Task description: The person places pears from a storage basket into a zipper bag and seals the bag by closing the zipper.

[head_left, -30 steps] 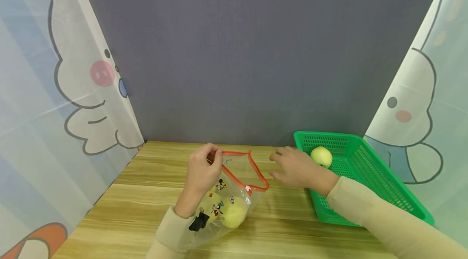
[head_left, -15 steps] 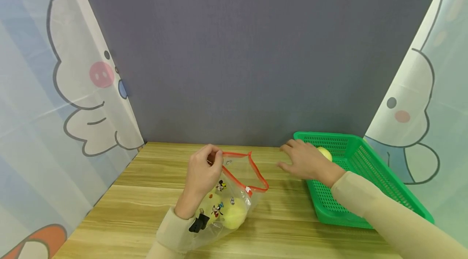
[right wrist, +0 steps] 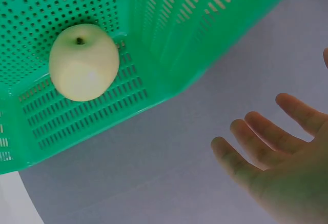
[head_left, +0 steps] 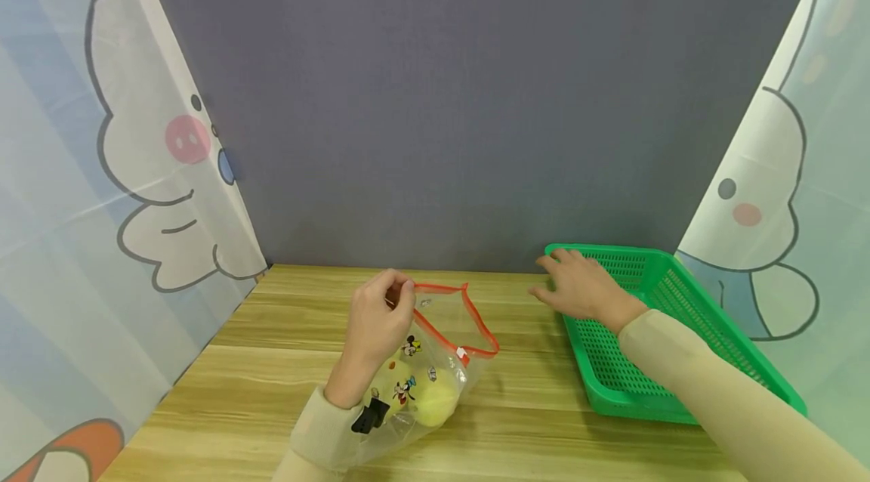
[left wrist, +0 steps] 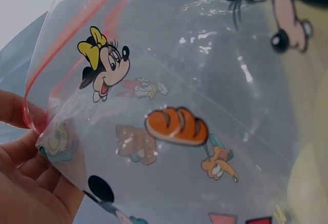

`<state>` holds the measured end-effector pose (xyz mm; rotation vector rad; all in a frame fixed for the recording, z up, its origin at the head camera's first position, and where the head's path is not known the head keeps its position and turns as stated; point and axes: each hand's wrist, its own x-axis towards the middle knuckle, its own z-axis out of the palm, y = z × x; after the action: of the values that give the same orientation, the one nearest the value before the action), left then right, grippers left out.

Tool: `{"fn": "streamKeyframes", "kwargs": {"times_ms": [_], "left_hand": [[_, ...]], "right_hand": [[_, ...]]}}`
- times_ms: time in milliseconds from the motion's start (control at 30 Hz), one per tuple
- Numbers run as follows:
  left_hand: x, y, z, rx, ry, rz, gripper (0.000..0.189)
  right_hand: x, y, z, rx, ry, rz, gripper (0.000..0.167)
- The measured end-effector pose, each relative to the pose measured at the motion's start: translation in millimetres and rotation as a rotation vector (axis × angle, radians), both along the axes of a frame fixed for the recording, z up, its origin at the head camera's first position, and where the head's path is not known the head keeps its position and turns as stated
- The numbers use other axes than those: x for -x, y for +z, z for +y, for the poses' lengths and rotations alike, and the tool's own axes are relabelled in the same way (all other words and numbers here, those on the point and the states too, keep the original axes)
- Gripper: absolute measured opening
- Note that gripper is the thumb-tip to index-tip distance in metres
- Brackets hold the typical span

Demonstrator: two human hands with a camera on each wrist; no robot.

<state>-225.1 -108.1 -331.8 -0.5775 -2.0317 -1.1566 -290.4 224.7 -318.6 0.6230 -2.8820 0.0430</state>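
Note:
My left hand (head_left: 378, 319) pinches the red zip rim of a clear zip bag (left wrist: 179, 80) printed with cartoon figures. The bag's mouth stands wide, with a white slider (head_left: 463, 353) on the near edge. Pale yellow-green apples (head_left: 435, 397) lie inside, at the bottom. My right hand (head_left: 581, 287) is spread above the left side of a green plastic basket (head_left: 598, 400) and holds nothing. One pale apple (right wrist: 84, 62) sits in the basket against its far end, as the right wrist view shows; in the head view this hand hides it.
The wooden table (head_left: 272, 361) carries both bag and basket. A dark grey cloth (head_left: 435, 104) rises behind the table. Printed curtains (head_left: 156, 157) hang at both sides. A black object (head_left: 370, 415) is at the left wrist.
My right hand has moved to the right and away from me, from beside the bag to over the basket, covering the apple there. The left hand and bag have stayed put.

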Motion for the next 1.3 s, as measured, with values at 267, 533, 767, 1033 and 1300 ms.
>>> {"fn": "streamKeyframes", "kwargs": {"times_ms": [267, 533, 767, 1033, 1300], "left_hand": [[0.5, -0.5, -0.4, 0.000, 0.000, 0.011, 0.012], [1.5, -1.6, -0.3, 0.001, 0.004, 0.006, 0.011], [2.1, -1.7, 0.3, 0.002, 0.009, 0.006, 0.012], [1.4, -1.3, 0.7, 0.006, 0.008, 0.010, 0.013], [2.5, -2.7, 0.8, 0.008, 0.008, 0.007, 0.011]], "right_hand": [[9.4, 0.7, 12.9, 0.049, -0.035, -0.024, 0.067], [26.2, -1.2, 22.7, 0.088, -0.095, -0.093, 0.074], [37.7, -2.7, 31.1, 0.122, -0.138, -0.130, 0.081], [46.2, -9.3, 43.4, 0.185, -0.166, -0.170, 0.079], [51.2, -14.9, 51.5, 0.195, -0.184, -0.199, 0.077]]}}
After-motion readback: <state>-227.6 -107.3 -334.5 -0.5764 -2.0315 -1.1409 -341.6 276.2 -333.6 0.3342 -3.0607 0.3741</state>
